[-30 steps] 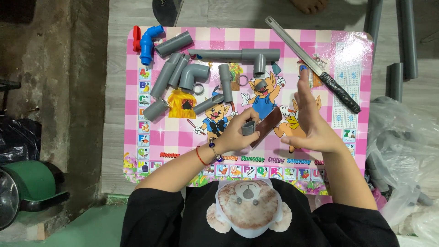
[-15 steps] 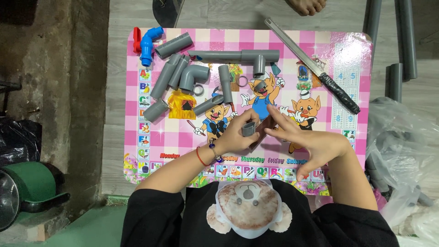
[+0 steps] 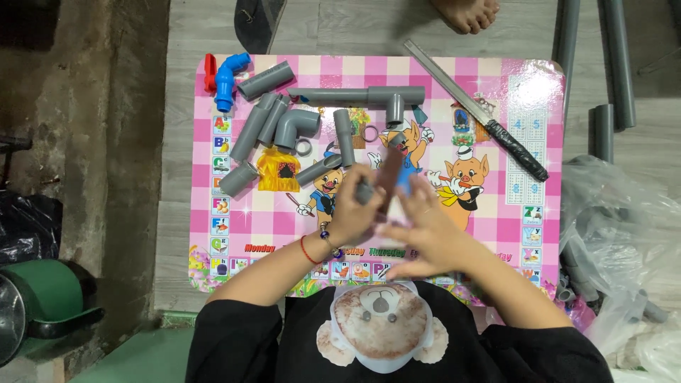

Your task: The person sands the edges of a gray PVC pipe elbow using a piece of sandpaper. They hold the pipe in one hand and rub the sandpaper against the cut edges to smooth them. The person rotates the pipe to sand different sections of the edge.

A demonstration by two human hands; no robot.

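Pipes fill the left half of the small pink checked table with cartoon pigs (image 3: 539, 78): one blue plastic elbow (image 3: 228, 76) sits at the far left corner beside one red valve handle (image 3: 210, 71), then five short straight grey plastic pipe pieces (image 3: 250, 128) lie loose around one grey elbow fitting (image 3: 298, 125), with one small grey ring (image 3: 303, 147) just below it. Further along, one long grey pipe joined to a tee fitting (image 3: 369, 96) runs along the top edge. At the table's middle, the left hand (image 3: 353, 213), with one red cord bracelet at the wrist, has its fingers curled tight around a short grey pipe stub (image 3: 366, 190), held just above the tabletop. The right hand (image 3: 425, 234) presses a brownish flat strip (image 3: 389, 177) against that stub; it is blurred, and whether its fingers pinch the strip I cannot tell. To the right lies one long metal blade with a black taped handle (image 3: 482, 117), set diagonally.
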